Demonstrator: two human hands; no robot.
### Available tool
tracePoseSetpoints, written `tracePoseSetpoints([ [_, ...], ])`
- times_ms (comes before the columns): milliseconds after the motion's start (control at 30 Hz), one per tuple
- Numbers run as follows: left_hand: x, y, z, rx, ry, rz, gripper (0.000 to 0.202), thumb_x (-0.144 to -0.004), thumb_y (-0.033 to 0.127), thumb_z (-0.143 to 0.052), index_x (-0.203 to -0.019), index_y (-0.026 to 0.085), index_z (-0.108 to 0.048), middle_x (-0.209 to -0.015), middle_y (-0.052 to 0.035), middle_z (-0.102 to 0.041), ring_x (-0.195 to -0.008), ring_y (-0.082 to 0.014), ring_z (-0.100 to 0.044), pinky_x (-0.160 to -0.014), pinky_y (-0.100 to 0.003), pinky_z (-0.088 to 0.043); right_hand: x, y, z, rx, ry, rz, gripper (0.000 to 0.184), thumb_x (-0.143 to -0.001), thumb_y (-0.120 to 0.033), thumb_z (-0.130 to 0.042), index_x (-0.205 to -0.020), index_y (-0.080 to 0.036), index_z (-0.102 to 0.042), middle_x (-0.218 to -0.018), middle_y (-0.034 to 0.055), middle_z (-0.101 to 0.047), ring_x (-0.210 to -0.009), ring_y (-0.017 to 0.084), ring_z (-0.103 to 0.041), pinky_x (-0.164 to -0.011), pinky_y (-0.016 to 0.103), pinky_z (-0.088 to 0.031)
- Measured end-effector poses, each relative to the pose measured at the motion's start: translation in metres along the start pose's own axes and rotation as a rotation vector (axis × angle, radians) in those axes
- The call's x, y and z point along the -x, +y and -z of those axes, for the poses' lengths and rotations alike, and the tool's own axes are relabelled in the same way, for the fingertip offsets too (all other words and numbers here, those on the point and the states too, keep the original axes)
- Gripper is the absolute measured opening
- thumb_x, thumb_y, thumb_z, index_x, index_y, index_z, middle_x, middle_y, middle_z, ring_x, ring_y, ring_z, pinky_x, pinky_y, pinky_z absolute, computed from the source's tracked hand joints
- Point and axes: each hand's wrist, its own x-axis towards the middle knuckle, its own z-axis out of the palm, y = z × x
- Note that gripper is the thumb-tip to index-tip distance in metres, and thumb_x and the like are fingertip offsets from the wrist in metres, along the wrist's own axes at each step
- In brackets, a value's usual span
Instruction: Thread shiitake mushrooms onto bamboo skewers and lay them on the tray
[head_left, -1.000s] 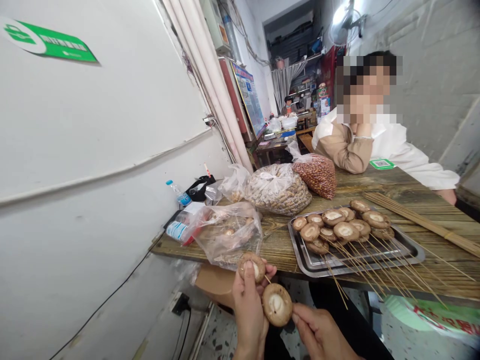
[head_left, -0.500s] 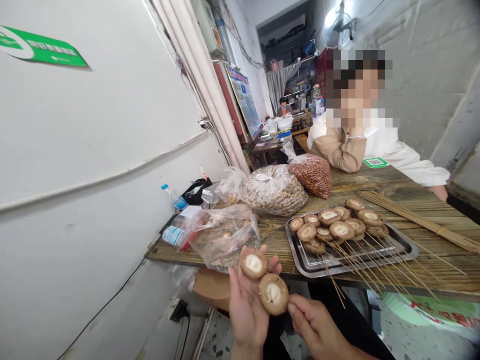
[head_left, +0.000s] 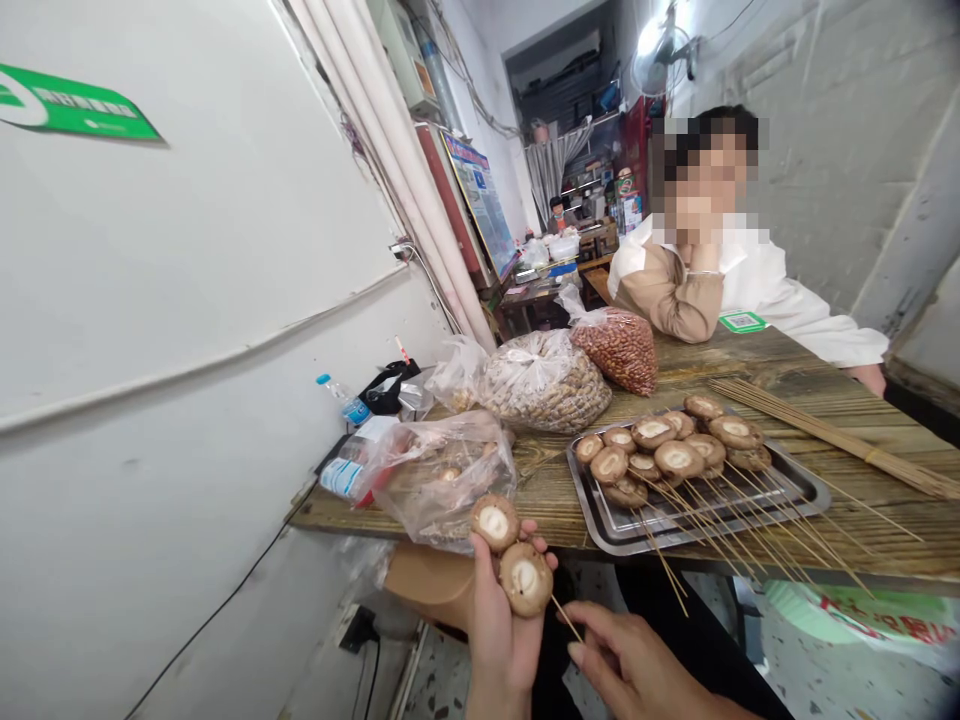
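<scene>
My left hand (head_left: 501, 630) is closed around two brown mushrooms, an upper mushroom (head_left: 494, 521) and a lower mushroom (head_left: 526, 578), both threaded on one thin bamboo skewer (head_left: 566, 617). My right hand (head_left: 634, 665) pinches the skewer's free end just right of the lower mushroom. Both hands hover below the near edge of the wooden table (head_left: 757, 375). A steel tray (head_left: 795, 492) on the table carries several skewered mushrooms (head_left: 671, 449).
A clear plastic bag of mushrooms (head_left: 442, 472) lies at the table's near left corner, with two bags of nuts (head_left: 546, 380) behind it. A bundle of bare skewers (head_left: 829, 435) lies right of the tray. A person in a white top (head_left: 750, 275) leans on the far side. A water bottle (head_left: 343, 397) stands by the wall.
The lower mushroom has slid along the skewer up against the first one. My right hand has drawn back down the stick, so bare skewer now shows between it and the mushrooms.
</scene>
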Motion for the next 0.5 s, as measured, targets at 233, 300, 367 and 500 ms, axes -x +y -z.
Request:
tracePoseSetpoints([
  [233, -0.005, 0.006, 0.01, -0.003, 0.005, -0.008, 0.029, -0.093, 0.03, -0.038, -0.102, 0.014, -0.061, -0.091, -0.0113, -0.065, -0.072, -0.0184, -0.062, -0.063, -0.035, -0.054, 0.045, -0.008, 0.063, 0.23, 0.02, -0.034, 0.036, -0.091, -0.033, -0.038, -0.116, -0.02, -0.061, -0.08, 0.0056, -0.069, -0.066, 0.017, -0.063, -0.061, 0.024, -0.046],
  [300, -0.004, 0.007, 0.013, -0.062, 0.043, -0.011, 0.03, -0.093, 0.026, -0.035, -0.105, 0.014, -0.06, -0.094, -0.0125, -0.066, -0.073, -0.0189, -0.063, -0.063, -0.036, -0.055, 0.052, -0.009, 0.099, 0.307, 0.121, -0.075, 0.034, -0.093, -0.035, -0.038, -0.113, -0.022, -0.062, -0.091, 0.0048, -0.07, -0.075, 0.016, -0.064, -0.066, 0.023, -0.047],
  [367, -0.005, 0.009, 0.017, -0.113, 0.099, -0.008, 0.033, -0.094, 0.024, -0.03, -0.106, 0.015, -0.06, -0.097, -0.0128, -0.067, -0.074, -0.0188, -0.064, -0.062, -0.036, -0.056, 0.051, -0.004, 0.14, 0.466, 0.238, -0.151, 0.033, -0.094, -0.035, -0.038, -0.11, -0.022, -0.064, -0.1, 0.0046, -0.069, -0.086, 0.017, -0.064, -0.074, 0.024, -0.047],
  [500, -0.015, 0.014, 0.028, -0.235, 0.109, 0.038, 0.023, -0.09, 0.021, -0.044, -0.105, 0.018, -0.061, -0.1, -0.0083, -0.068, -0.077, -0.0178, -0.065, -0.064, -0.029, -0.057, 0.037, 0.026, 0.228, 0.913, 0.46, -0.492, 0.03, -0.095, -0.027, -0.038, -0.109, -0.018, -0.064, -0.106, 0.0088, -0.066, -0.096, 0.021, -0.061, -0.081, 0.031, -0.045],
])
